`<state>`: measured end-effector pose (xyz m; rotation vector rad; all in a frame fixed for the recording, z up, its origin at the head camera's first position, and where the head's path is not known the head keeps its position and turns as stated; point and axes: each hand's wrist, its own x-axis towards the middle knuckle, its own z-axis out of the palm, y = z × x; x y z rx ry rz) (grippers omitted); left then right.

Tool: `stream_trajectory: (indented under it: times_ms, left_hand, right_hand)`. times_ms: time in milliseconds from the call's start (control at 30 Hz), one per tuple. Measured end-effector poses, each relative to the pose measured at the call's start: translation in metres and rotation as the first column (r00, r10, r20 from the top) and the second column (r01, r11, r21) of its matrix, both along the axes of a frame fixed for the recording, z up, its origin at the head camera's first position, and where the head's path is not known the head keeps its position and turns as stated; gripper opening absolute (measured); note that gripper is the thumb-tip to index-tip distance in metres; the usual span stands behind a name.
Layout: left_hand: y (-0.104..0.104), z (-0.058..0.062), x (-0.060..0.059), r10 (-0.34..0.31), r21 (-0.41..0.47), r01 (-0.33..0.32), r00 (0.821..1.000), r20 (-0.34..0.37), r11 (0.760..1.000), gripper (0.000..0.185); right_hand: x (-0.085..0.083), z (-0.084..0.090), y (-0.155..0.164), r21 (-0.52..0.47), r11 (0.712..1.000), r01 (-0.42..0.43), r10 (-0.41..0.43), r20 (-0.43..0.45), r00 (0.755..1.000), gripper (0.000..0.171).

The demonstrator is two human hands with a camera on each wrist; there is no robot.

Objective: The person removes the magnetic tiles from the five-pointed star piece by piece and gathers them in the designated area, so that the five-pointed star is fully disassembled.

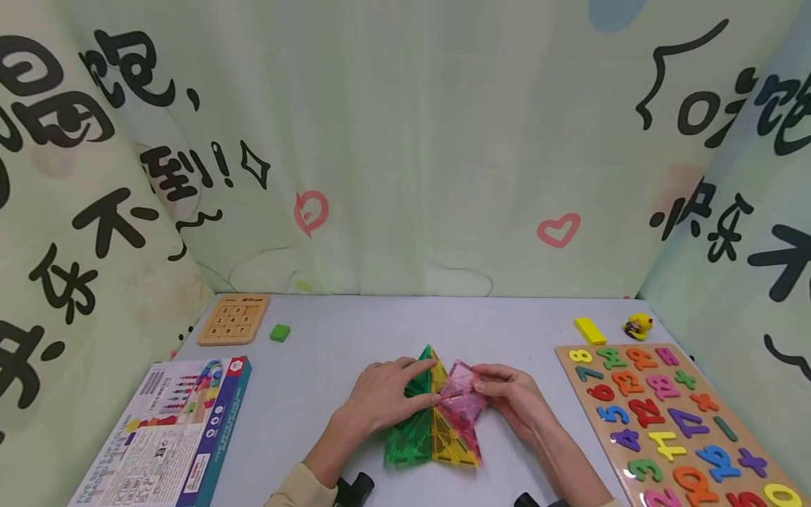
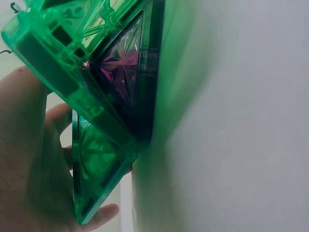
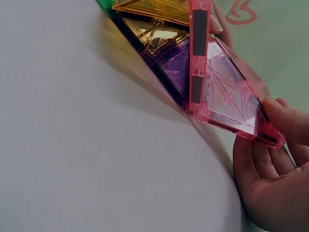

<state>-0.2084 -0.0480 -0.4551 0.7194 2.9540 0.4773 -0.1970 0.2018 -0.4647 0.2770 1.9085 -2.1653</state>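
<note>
A built shape of see-through magnetic tiles stands on the table, with green tiles (image 1: 405, 443) on its left and a yellow tile (image 1: 448, 443) in front. Pink tiles (image 1: 461, 405) join it on the right, jutting outward. My left hand (image 1: 386, 394) holds the shape's upper part, its thumb by the pink tiles and its index finger near the peak. Between thumb and fingers, my right hand (image 1: 510, 394) pinches the outer corner of a pink tile (image 3: 229, 96). A purple tile (image 3: 173, 70) shows low in the right wrist view, beside the yellow one.
To the right lies a wooden number board (image 1: 640, 415), with a yellow block (image 1: 590, 331) and a small yellow toy figure (image 1: 638, 326) behind it. At left are a printed box (image 1: 165, 429), a wooden number tray (image 1: 234, 320) and a green block (image 1: 280, 333).
</note>
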Motion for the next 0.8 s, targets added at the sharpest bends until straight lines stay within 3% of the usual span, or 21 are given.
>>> stream_trajectory:
  times_ms: [400, 567, 800]
  left_hand:
    - [0.002, -0.001, 0.001, 0.016, -0.012, -0.016, 1.000, -0.014, 1.000, 0.063]
    - [0.002, 0.000, 0.001, 0.025, -0.015, -0.026, 0.999, -0.019, 1.000, 0.064]
    - [0.003, 0.002, 0.001, 0.024, -0.005, -0.024, 1.000, -0.015, 1.000, 0.063]
  right_hand:
    - [0.005, 0.004, -0.010, 0.031, 0.987, 0.156, -0.157, 0.008, 0.988, 0.027]
    - [0.003, 0.003, -0.012, 0.004, 0.975, 0.221, -0.221, 0.021, 0.975, 0.036]
    - [-0.002, 0.005, -0.009, -0.019, 0.970, 0.242, -0.242, 0.021, 0.970, 0.032]
